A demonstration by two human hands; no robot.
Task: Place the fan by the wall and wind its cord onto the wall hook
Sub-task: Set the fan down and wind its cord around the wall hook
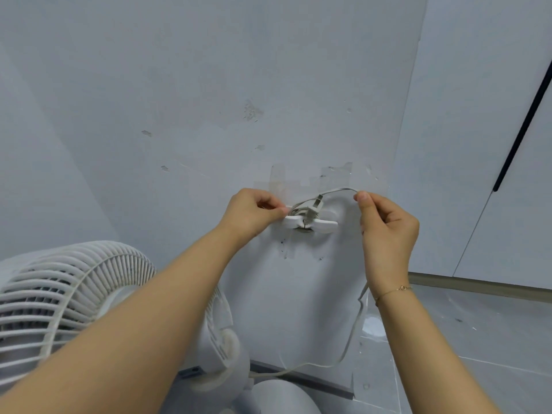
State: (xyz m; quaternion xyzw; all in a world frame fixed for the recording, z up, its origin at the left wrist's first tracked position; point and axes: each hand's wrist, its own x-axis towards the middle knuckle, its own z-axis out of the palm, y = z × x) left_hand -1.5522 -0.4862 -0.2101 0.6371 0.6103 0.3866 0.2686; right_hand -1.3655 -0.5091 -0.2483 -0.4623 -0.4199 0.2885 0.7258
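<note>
Cord [352, 339] is pinched by the right hand [388, 231] beside the wall hook [310, 224], steadied by left hand [254, 210] fingertips; loops are best kept taut.

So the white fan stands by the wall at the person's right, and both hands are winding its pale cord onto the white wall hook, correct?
Not quite. The head view shows the white plastic fan at the person's left, not the right. The rest holds: the left hand and right hand are working the thin pale cord at the white plastic wall hook.
</note>
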